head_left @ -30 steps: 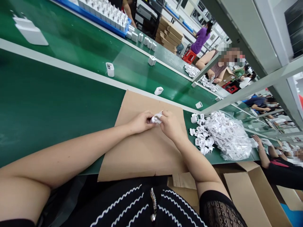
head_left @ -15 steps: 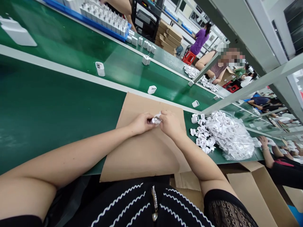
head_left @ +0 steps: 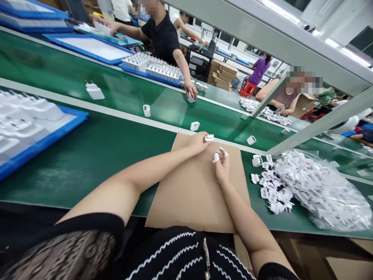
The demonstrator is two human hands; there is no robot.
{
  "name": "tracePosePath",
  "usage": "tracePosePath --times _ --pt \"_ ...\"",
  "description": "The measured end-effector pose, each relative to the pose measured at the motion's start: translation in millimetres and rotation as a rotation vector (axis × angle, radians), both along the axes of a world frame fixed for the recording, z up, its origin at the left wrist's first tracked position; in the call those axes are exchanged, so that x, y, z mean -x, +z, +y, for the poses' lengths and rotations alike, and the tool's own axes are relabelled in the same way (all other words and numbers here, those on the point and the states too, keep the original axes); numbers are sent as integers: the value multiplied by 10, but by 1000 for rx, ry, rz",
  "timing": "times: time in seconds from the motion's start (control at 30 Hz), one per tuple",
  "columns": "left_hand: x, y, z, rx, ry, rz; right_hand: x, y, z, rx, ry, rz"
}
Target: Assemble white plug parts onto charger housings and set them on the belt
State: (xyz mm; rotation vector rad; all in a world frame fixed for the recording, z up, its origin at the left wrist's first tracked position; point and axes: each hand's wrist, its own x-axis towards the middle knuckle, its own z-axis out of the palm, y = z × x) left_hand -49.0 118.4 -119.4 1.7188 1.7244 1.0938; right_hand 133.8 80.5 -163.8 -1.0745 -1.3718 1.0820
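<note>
The green tabletop (head_left: 87,155) carries a brown cardboard sheet (head_left: 189,202), which lies flat under the left hand (head_left: 198,142) and the right hand (head_left: 223,171). Just right of the right hand, a heap of small white parts (head_left: 271,186) spills from a clear bag (head_left: 326,194). Well to the left of the left hand sits a blue tray (head_left: 46,138) filled with white pieces. Beyond the left hand, single white adapters (head_left: 194,126) stand apart on the far strip.

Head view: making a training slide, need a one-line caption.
Left hand holds a small white part over a cardboard sheet; right hand close alongside, a heap of white parts nearby.
</note>
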Motion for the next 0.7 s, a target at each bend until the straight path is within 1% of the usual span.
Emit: tracePosePath --times 0.1,0.17,0.23,0.3,0.33,0.37,0.4,0.43,0.5,0.53,0.57,0.6,0.63,0.67,0.7 --pt "-7 102 534 13 101 63 -18 -7 13 20 15 -20" --pt "-36 136 750 24 144 95 -47 -3 5 39 23 -28" --pt "-43 133 822 -3 154 129 -73 -12 0 55 27 -19" --pt "38 101 777 -69 130 167 -84 -24 1 71 39 -12" --pt "135 84 728 -110 118 185 -83 -26 2 80 48 -14" --pt "280 71 669 -153 131 200 -79 -25 3 89 57 -21" --pt "474 63 608 -187 172 209 -72 -20 2 95 67 -34" --pt "715 60 547 -233 261 212 -63 -12 0 100 76 -52" --pt "1301 59 441 -251 607 191 -48 8 -9 105 90 -99" --pt "1616 56 398 -233 723 166 -42 18 -16 107 98 -121" --pt "1921 48 363 -202 788 138 -38 26 -22 108 103 -137" --pt "2199 35 334 -141 841 97 -35 33 -27 106 106 -147" --pt "2435 18 313 -20 862 41 -34 38 -31 100 106 -154" --pt "2618 0 298 12 849 18 -34 41 -33 94 104 -159" --pt "2742 -19 290 39 833 4 -35 43 -33 89 100 -166"
